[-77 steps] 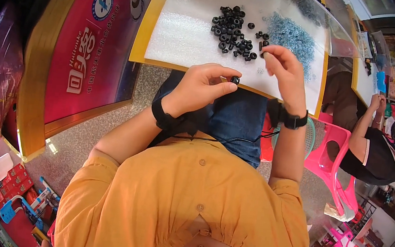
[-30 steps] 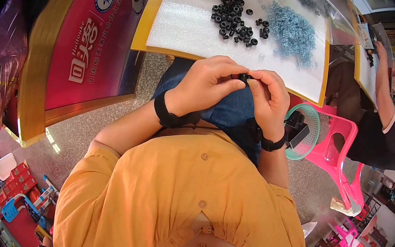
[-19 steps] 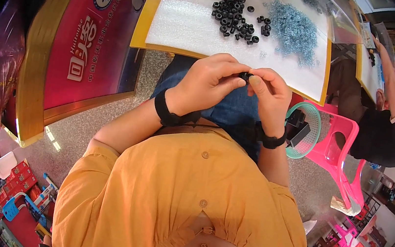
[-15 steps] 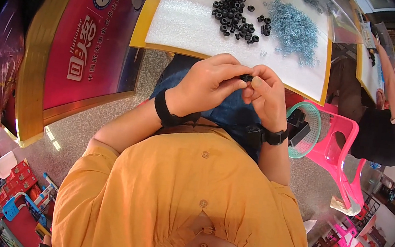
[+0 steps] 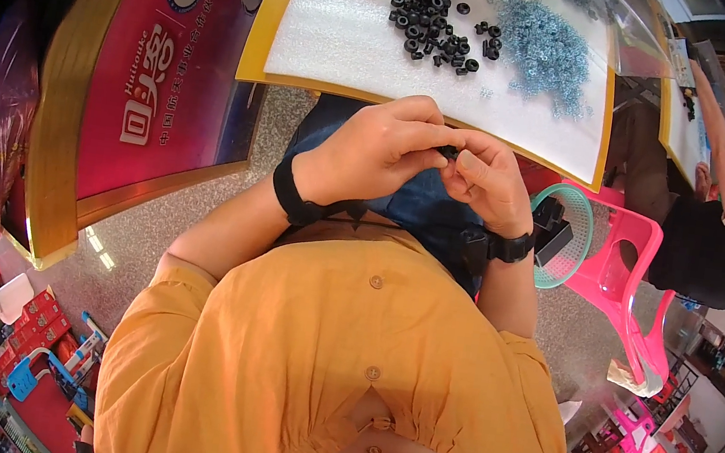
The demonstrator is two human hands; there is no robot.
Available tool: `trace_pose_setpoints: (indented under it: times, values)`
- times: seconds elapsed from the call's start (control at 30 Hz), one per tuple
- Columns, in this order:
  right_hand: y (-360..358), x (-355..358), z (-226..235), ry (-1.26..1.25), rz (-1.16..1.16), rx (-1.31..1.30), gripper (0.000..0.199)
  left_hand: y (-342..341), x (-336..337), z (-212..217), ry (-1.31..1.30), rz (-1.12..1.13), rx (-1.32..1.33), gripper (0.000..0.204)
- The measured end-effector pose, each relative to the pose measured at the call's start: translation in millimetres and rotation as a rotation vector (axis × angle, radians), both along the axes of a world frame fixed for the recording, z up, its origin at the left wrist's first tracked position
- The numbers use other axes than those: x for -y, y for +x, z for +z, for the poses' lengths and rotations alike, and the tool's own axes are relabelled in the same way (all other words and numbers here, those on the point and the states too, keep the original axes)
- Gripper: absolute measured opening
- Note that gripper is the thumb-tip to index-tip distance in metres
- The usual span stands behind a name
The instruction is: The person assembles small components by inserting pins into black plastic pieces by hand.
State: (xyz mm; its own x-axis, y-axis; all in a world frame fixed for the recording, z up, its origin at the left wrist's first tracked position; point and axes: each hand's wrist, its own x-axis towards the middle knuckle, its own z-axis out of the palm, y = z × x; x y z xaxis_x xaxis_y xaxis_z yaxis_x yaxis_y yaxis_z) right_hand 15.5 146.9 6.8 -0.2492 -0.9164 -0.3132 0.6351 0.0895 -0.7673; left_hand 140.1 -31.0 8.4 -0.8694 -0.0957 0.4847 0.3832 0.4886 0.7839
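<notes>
Pinched between the fingertips of both hands is a small black part [image 5: 449, 151], mostly hidden by the fingers. My left hand [image 5: 386, 146] closes on it from one side, my right hand [image 5: 490, 181] from the other, just off the near edge of the table [image 5: 339, 52]. On the table's white foam top lies a loose pile of small black ring-shaped parts [image 5: 424, 19]. Right of that spreads a heap of tiny clear bluish pieces [image 5: 543, 49].
To the right, a turquoise mesh basket [image 5: 585, 245] holding black items stands by a pink plastic chair [image 5: 629, 232]. Beyond it a person in a black top [image 5: 712, 251] reaches over another table. A red wood-framed panel [image 5: 147, 100] stands at the left.
Both hands still pinch the black part and have shifted only slightly; my right fingers have turned a little around it. The view has moved a touch.
</notes>
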Motion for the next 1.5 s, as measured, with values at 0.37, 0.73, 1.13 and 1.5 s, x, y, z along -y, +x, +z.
trace_pose_setpoints:
  times: [0.37,0.73,1.13,1.5]
  values:
    - [12,5,-6,-0.113,-0.074,0.090,0.036,-3,6,4,0.092,-0.068,0.030,0.038]
    - [12,3,-5,-0.124,-0.034,0.058,0.042,-2,5,-1,0.114,-0.059,-0.008,0.033]
    - [15,7,1,-0.117,-0.090,-0.035,0.039,-5,7,-2,0.138,-0.072,0.015,0.032]
    - [22,11,1,-0.135,-0.387,-0.343,0.027,-2,5,5,0.025,0.095,-0.052,0.033]
